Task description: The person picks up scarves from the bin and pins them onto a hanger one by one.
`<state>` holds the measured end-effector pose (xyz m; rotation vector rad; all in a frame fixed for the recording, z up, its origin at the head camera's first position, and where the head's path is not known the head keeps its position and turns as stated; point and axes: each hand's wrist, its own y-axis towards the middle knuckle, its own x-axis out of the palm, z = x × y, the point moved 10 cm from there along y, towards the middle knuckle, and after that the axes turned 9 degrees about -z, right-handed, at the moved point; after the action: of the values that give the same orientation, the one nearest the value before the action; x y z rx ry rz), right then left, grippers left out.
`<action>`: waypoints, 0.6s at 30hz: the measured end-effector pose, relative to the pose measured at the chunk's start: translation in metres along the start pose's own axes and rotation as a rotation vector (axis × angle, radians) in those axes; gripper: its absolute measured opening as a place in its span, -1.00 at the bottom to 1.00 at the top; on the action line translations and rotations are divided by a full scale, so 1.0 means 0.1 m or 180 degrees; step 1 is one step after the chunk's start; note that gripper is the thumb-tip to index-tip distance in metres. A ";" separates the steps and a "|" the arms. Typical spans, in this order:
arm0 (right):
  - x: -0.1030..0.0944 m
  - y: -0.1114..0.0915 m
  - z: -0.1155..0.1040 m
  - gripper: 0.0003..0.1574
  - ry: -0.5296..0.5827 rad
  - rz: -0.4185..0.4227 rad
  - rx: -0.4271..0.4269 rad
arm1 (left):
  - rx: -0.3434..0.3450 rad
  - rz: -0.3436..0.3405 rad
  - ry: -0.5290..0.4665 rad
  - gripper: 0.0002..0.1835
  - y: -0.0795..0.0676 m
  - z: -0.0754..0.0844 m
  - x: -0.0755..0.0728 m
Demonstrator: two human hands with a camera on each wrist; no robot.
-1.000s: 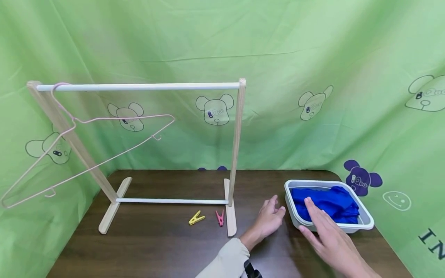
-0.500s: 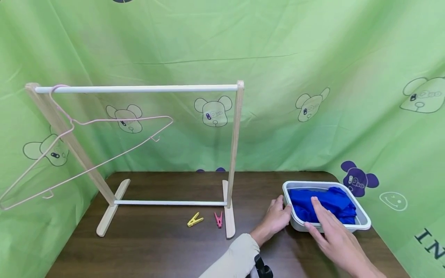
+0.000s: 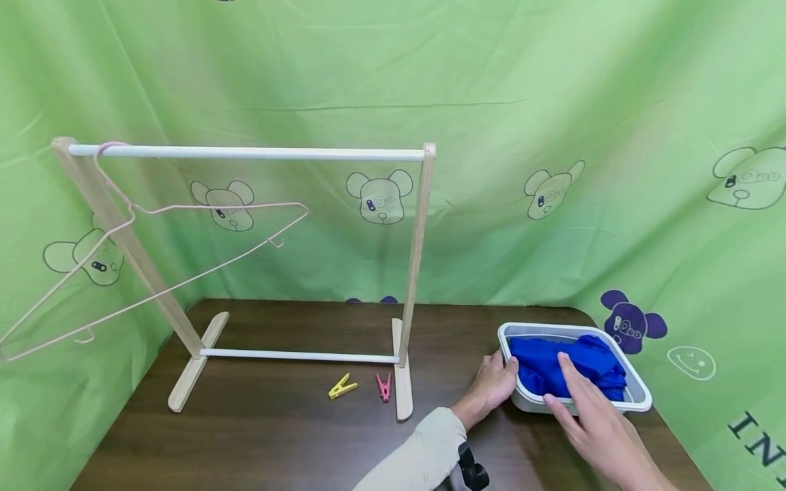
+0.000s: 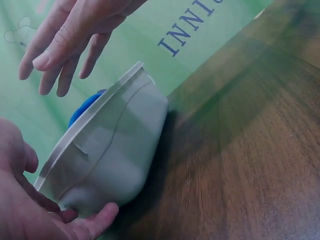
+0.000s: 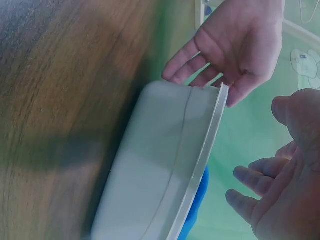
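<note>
A light grey plastic basin (image 3: 641, 389) stands on the right of the table, with crumpled blue cloth (image 3: 580, 361) inside. My left hand (image 3: 494, 383) holds the basin's left end, thumb at the rim and fingertips low on the outer wall, as the left wrist view shows. My right hand (image 3: 598, 419) hovers over the front rim, its fingers extended and thumb spread, holding nothing. From the right wrist view, the right hand (image 5: 280, 185) is apart from the basin (image 5: 155, 160), and a strip of the blue cloth (image 5: 196, 205) shows above the rim.
A wooden rack with a white top bar (image 3: 258, 153) stands on the left. A pink hanger (image 3: 209, 271) hangs at the bar's left end. A yellow clothespin (image 3: 341, 387) and a pink clothespin (image 3: 383, 387) lie by the rack's right foot (image 3: 402, 392). Green curtain (image 3: 491, 82) surrounds the table.
My left hand has moved right from beside the basin to its left end and taken hold there. The right hand stays above the front rim, shifted slightly.
</note>
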<state>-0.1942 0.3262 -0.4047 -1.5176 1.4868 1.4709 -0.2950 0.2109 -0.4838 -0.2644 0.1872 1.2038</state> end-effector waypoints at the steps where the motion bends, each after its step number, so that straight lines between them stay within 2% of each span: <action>1: 0.01 0.00 0.01 -0.02 0.0021 -0.0025 0.0031 | -0.0009 0.0013 0.0002 -0.59 0.00 0.00 0.00; 8: 0.05 0.03 0.08 -0.05 0.0141 -0.0139 0.0151 | 0.0056 -0.0029 0.0013 -0.65 0.01 0.02 0.02; 13: 0.05 0.10 0.16 -0.04 0.0220 -0.0204 0.0213 | 0.0090 -0.0075 -0.0029 -0.74 0.04 0.02 -0.01; 18: 0.02 0.19 0.31 -0.03 0.0248 -0.0235 0.0276 | 0.0016 -0.0163 -0.0038 -0.73 0.06 0.00 0.01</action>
<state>-0.2221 0.3493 -0.4086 -1.5762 1.5028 1.3016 -0.3000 0.2134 -0.4848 -0.2561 0.1720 1.1539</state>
